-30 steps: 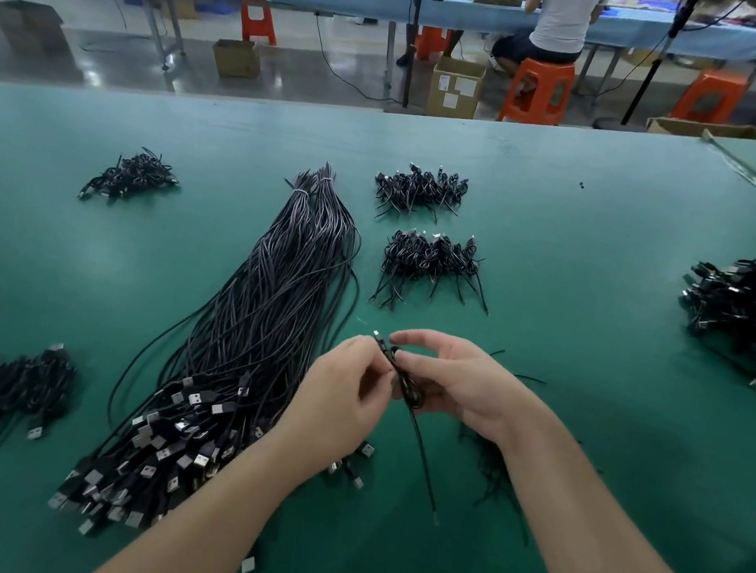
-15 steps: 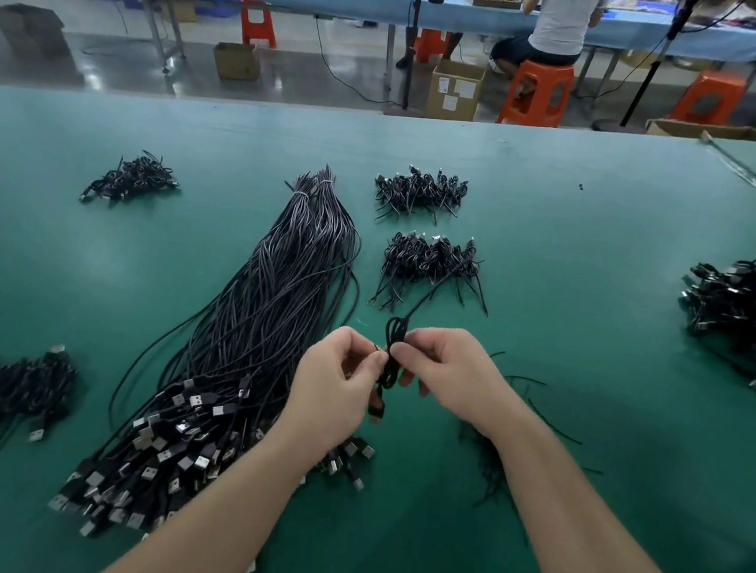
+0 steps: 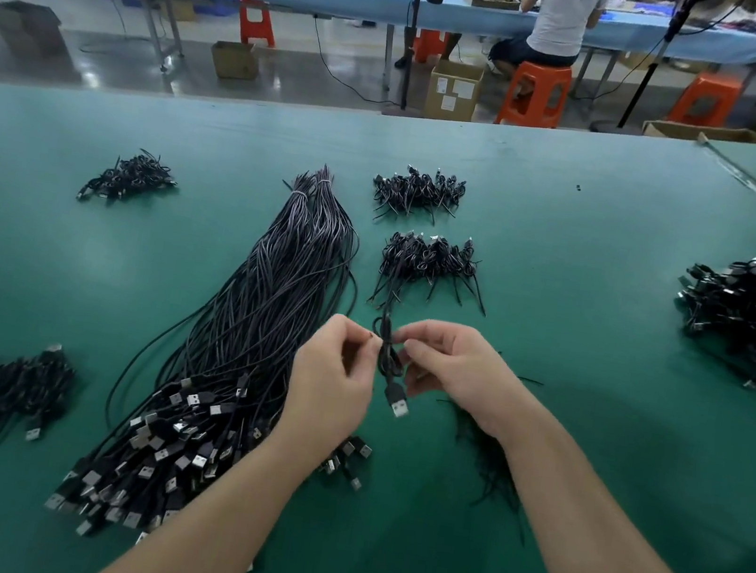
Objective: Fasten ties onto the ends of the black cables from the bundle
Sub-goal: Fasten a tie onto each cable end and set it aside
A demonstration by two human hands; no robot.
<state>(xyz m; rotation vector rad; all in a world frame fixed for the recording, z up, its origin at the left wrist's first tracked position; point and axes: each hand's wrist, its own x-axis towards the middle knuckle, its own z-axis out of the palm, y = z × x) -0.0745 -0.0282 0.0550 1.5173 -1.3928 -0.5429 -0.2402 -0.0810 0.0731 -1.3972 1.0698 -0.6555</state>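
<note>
- Black looped cable with a silver USB plug (image 3: 391, 362) hangs above the green table (image 3: 590, 280), beside the long black cable bundle (image 3: 257, 316).
- Left hand (image 3: 332, 378) and right hand (image 3: 456, 373) both pinch it.

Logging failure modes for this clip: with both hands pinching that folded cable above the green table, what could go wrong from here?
1. The left hand and right hand hold the folded cable only at the fingers, so its loop may spring open before a tie closes.
2. Its free tail runs up over the near pile of tied cables and could snag or drag them.
3. The dangling USB plug might swing and pull the fold loose.
</note>
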